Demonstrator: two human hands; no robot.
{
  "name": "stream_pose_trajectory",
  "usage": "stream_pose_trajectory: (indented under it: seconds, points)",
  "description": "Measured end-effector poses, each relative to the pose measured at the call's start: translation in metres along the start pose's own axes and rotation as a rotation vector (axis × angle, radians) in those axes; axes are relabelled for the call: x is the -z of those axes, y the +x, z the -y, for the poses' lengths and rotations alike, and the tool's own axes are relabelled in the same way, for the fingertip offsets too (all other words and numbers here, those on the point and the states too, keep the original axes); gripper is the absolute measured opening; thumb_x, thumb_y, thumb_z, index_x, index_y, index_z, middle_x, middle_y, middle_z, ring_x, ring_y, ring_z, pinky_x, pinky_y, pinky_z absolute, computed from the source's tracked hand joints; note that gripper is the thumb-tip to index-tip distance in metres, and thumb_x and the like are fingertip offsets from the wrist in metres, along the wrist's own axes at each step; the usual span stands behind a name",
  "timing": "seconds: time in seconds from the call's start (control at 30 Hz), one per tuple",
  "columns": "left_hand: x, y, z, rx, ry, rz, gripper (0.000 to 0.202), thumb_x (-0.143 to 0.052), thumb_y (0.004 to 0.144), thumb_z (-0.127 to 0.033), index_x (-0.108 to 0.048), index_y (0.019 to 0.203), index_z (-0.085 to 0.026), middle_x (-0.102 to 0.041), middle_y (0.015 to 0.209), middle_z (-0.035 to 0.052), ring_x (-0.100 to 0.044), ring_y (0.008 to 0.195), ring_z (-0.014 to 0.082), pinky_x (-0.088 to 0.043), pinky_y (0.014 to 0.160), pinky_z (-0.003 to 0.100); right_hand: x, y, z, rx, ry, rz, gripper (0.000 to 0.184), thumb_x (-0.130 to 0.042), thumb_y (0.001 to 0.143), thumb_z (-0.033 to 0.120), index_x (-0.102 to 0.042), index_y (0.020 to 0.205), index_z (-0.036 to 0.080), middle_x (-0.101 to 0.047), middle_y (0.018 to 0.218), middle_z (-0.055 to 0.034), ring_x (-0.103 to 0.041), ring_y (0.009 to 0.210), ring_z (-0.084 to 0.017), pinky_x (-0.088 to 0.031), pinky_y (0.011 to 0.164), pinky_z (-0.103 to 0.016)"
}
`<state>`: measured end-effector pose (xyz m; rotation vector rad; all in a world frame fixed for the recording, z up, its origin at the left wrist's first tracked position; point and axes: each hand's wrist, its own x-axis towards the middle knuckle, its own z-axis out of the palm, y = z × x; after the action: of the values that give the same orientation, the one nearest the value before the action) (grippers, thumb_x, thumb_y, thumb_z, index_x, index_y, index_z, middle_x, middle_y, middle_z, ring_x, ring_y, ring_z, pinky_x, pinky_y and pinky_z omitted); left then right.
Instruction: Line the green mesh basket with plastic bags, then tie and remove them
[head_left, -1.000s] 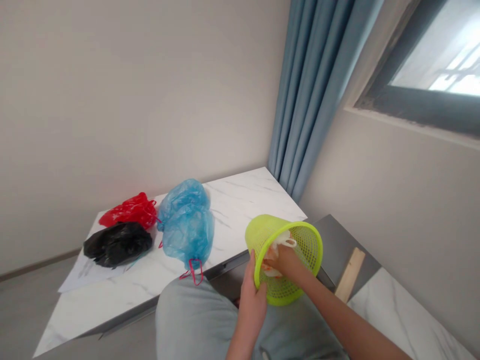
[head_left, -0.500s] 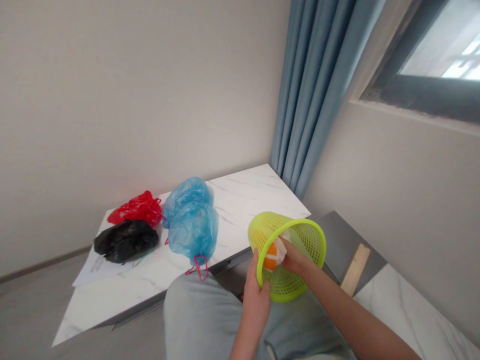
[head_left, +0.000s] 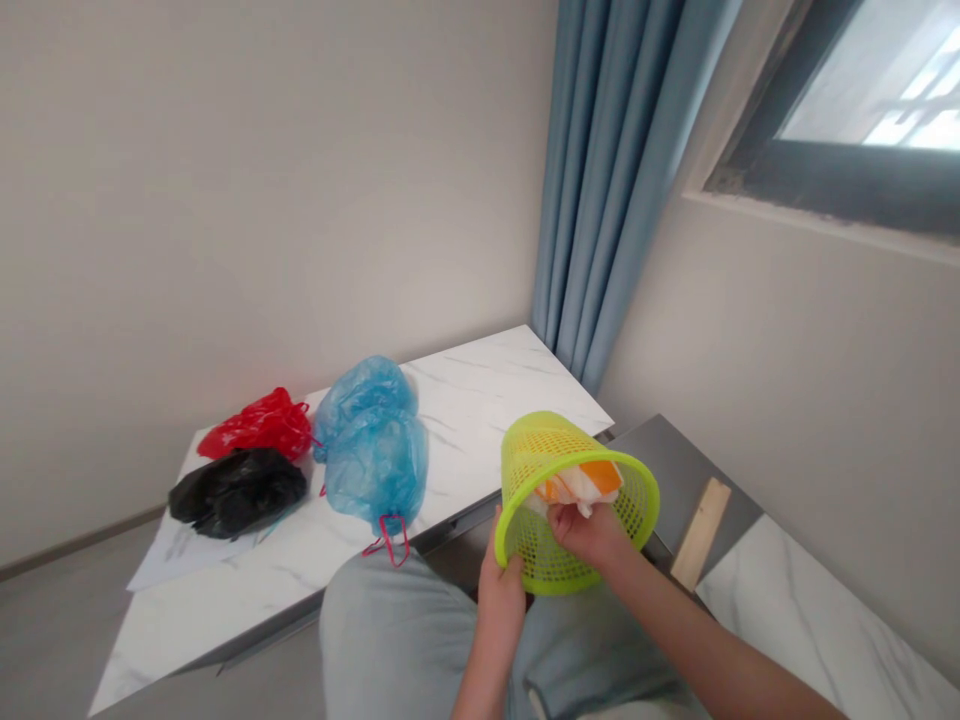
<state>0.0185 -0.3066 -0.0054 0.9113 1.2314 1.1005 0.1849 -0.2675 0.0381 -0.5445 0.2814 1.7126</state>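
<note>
A yellow-green mesh wastebasket (head_left: pixel 536 437) is tilted over my lap, its open mouth facing me. My left hand (head_left: pixel 504 587) grips the left side of its rim, thumb on the near side and the other fingers partly hidden. My right hand (head_left: pixel 591 535) reaches inside the basket with its fingers curled closed at the lower edge of a crumpled white-and-orange plastic bag (head_left: pixel 581 484). The bag lies against the upper inner part of the basket, and its far end is hidden by the basket.
Two tied blue bags (head_left: pixel 379 460), a red bag (head_left: pixel 259 425) and a black bag (head_left: pixel 238 490) lie on the white marble-patterned tabletop (head_left: pixel 480 385). Paper sheets (head_left: pixel 161 555) are under the black bag. To the right are a wooden strip (head_left: pixel 701 535) and a blue curtain (head_left: pixel 600 200).
Inside the basket, the white-and-orange bag has moved from the left side toward the upper right. My right hand has turned and now sits below it. My left hand still holds the rim.
</note>
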Motion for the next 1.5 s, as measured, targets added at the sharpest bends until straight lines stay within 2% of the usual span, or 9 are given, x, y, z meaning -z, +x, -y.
stream_pose_trajectory:
  seconds: [0.23,0.47,0.63,0.77,0.9,1.1,1.23,1.37,1.5]
  points:
    - [0.004,0.001,0.003,0.193,-0.154,-0.056,0.056,-0.061,0.063,-0.020,-0.065,0.119,-0.014,-0.071,0.115,0.0122,-0.065,0.111,0.0287,-0.048,0.098,0.041,-0.001,-0.018,-0.011,0.059,-0.075,-0.014,0.019,-0.048,0.095,0.030,-0.064,0.101,0.022,-0.074,0.095,-0.0027,-0.067,0.071,-0.012,-0.055,0.060,-0.023]
    - [0.004,-0.009,-0.018,0.308,-0.293,-0.055,0.061,-0.060,0.061,-0.015,-0.060,0.122,-0.013,-0.072,0.111,0.0128,-0.068,0.103,0.0283,-0.052,0.091,0.039,0.003,-0.026,-0.011,0.525,-1.111,-0.174,0.034,-0.068,0.077,0.041,-0.066,0.105,0.022,-0.073,0.101,-0.0081,-0.066,0.093,-0.025,-0.054,0.083,-0.038]
    - [-0.001,-0.011,-0.027,0.296,-0.329,-0.049,0.065,-0.059,0.060,-0.014,-0.059,0.125,-0.014,-0.072,0.112,0.0117,-0.067,0.108,0.0285,-0.053,0.091,0.038,0.009,-0.030,0.002,0.601,-1.650,-0.247,0.017,-0.065,0.076,0.032,-0.067,0.086,0.018,-0.072,0.091,-0.0114,-0.064,0.100,-0.030,-0.048,0.094,-0.045]
    - [0.000,-0.008,-0.026,0.322,-0.350,-0.085,0.066,-0.060,0.062,-0.013,-0.056,0.128,-0.014,-0.072,0.110,0.0118,-0.069,0.102,0.0283,-0.055,0.086,0.038,-0.002,-0.036,0.009,0.772,-1.683,0.105,0.031,-0.061,0.070,0.013,-0.071,0.097,0.023,-0.069,0.114,-0.0087,-0.053,0.121,-0.031,-0.031,0.114,-0.050]
    - [0.004,0.000,-0.026,0.304,-0.333,-0.156,0.060,-0.065,0.066,-0.013,-0.058,0.125,-0.019,-0.071,0.113,0.0095,-0.069,0.101,0.0244,-0.055,0.087,0.036,-0.017,-0.047,0.020,0.854,-1.711,0.263,0.043,-0.054,0.072,0.009,-0.069,0.110,0.025,-0.066,0.118,-0.0084,-0.054,0.118,-0.029,-0.034,0.112,-0.050]
    - [0.016,0.025,-0.033,0.381,-0.332,-0.204,0.044,-0.059,0.073,-0.008,-0.058,0.116,-0.017,-0.072,0.094,0.0080,-0.071,0.076,0.0196,-0.058,0.074,0.037,-0.011,-0.067,0.039,0.922,-1.692,0.026,0.040,-0.064,0.067,0.016,-0.070,0.106,0.023,-0.068,0.115,-0.0107,-0.052,0.121,-0.036,-0.034,0.110,-0.057]
    - [0.024,0.048,-0.044,0.384,-0.299,-0.233,0.039,-0.057,0.075,-0.007,-0.059,0.113,-0.017,-0.072,0.096,0.0087,-0.070,0.077,0.0186,-0.058,0.072,0.034,-0.010,-0.078,0.049,1.017,-1.698,-0.183,0.044,-0.070,0.070,0.029,-0.063,0.113,0.019,-0.068,0.112,-0.0127,-0.059,0.109,-0.033,-0.046,0.098,-0.051]
    - [0.032,0.070,-0.047,0.317,-0.223,-0.272,0.032,-0.062,0.078,-0.013,-0.060,0.110,-0.018,-0.069,0.100,0.0079,-0.068,0.077,0.0152,-0.057,0.069,0.028,-0.012,-0.083,0.058,0.880,-1.577,-0.241,0.052,-0.070,0.075,0.036,-0.053,0.121,0.019,-0.070,0.097,-0.0074,-0.066,0.082,-0.023,-0.056,0.073,-0.036]
    - [0.037,0.090,-0.042,0.257,-0.200,-0.292,0.026,-0.065,0.080,-0.017,-0.059,0.105,-0.017,-0.067,0.102,0.0092,-0.067,0.074,0.0136,-0.057,0.067,0.028,-0.011,-0.082,0.063,0.814,-1.474,-0.303,0.066,-0.074,0.069,0.044,-0.050,0.125,0.018,-0.070,0.096,-0.0079,-0.067,0.078,-0.023,-0.057,0.065,-0.034]
